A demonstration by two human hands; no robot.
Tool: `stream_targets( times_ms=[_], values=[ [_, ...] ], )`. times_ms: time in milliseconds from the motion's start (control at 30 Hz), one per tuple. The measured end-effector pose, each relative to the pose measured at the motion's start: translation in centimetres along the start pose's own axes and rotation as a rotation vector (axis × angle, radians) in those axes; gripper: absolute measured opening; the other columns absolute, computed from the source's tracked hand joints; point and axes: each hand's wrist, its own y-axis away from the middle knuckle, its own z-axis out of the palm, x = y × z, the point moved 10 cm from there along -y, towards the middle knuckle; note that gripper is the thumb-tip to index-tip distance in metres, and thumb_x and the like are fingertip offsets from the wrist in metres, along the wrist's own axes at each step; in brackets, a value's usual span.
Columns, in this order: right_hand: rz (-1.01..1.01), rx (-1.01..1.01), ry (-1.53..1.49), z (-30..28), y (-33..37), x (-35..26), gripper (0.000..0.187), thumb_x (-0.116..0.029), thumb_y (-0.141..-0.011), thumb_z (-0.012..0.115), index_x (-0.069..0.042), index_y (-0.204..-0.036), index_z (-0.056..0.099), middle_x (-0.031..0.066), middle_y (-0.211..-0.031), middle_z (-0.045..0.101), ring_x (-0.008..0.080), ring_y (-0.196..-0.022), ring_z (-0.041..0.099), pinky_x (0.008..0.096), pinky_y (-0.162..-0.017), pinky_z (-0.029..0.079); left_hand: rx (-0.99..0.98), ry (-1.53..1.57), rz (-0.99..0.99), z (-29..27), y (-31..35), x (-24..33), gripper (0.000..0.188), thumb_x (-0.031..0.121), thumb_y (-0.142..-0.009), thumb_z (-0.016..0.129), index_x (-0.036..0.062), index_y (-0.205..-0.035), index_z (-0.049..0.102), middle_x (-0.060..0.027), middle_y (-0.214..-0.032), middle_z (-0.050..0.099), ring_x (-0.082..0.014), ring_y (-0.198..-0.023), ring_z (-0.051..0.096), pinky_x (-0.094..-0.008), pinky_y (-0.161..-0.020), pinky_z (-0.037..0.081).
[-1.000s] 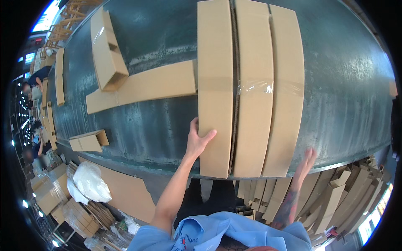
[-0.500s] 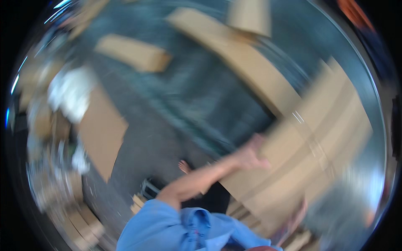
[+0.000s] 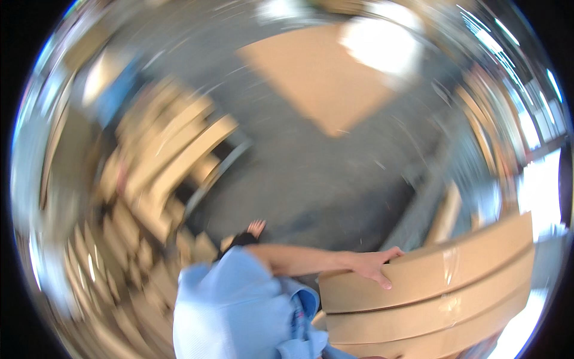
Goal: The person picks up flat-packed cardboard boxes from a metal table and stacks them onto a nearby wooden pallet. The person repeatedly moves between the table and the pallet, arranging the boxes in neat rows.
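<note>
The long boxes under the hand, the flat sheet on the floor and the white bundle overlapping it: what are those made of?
Long boxes, one touched by the left hand: apparently cardboard, matt tan with crisp edges; the shiny strips across them look like plastic tape. Flat sheet: probably cardboard too, matt, plain brown. White bundle: perhaps plastic film, but glare and blur leave that open.

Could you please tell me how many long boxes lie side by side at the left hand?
3: the upper box, at the left hand; the middle box; the lower box, cut off below. Others may be hidden.
</note>
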Motion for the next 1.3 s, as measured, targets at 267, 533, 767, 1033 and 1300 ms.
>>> stream_targets(
  times_ms=[267,533,767,1033,1300],
  values=[
    [-0.527,-0.682,0.497,19.3,14.4,-11.0,0.082,-0.059,-0.097,0.052,0.0,-0.153,0.036,0.0215,-0.149,0.045,0.0362,-0.135,0.047,0.0459,-0.112,0.04,0.677,0.001,0.077,-15.0,25.7,12.8,0.094,0.029,-0.078,0.087,0.0048,-0.148,0.028,-0.0194,-0.139,0.052,-0.0309,-0.131,0.052,-0.0418,-0.107,0.045],
    [-0.085,-1.237,0.454,47.3,14.8,0.3,0.059,-0.033,-0.102,0.056,0.005,-0.145,0.042,0.0211,-0.144,0.048,0.033,-0.127,0.054,0.0455,-0.103,0.049,1.377,-0.089,0.145,-26.4,51.4,12.5,0.097,0.033,-0.079,0.088,0.0044,-0.149,0.027,-0.0211,-0.138,0.053,-0.0307,-0.132,0.051,-0.0425,-0.11,0.043],
    [0.036,-1.53,0.612,63.9,30.3,11.8,0.048,-0.024,-0.099,0.06,0.007,-0.135,0.053,0.0169,-0.127,0.063,0.0279,-0.11,0.066,0.0382,-0.092,0.056,1.748,0.036,0.118,-27.6,69.3,10.9,0.102,0.038,-0.078,0.088,0.0036,-0.152,0.027,-0.0234,-0.14,0.051,-0.0337,-0.135,0.049,-0.0445,-0.112,0.041],
    [0.1,-1.679,0.781,78.2,46.8,29.7,0.05,-0.023,-0.097,0.065,0.006,-0.135,0.053,0.0153,-0.128,0.063,0.0259,-0.111,0.065,0.0375,-0.092,0.056,1.958,0.251,0.169,-34.4,89.6,8.4,0.102,0.032,-0.077,0.089,0.002,-0.152,0.026,-0.0246,-0.139,0.052,-0.0354,-0.132,0.051,-0.0465,-0.11,0.044],
    [0.125,-1.81,0.843,102.7,60.6,46.4,0.047,-0.03,-0.097,0.065,0.002,-0.129,0.06,0.0104,-0.119,0.069,0.0226,-0.103,0.069,0.0379,-0.086,0.058,2.031,0.214,0.221,-56.5,105.8,9.4,0.098,0.026,-0.081,0.087,0.0017,-0.151,0.024,-0.0261,-0.142,0.047,-0.034,-0.128,0.055,-0.0464,-0.106,0.05]
  ],
)
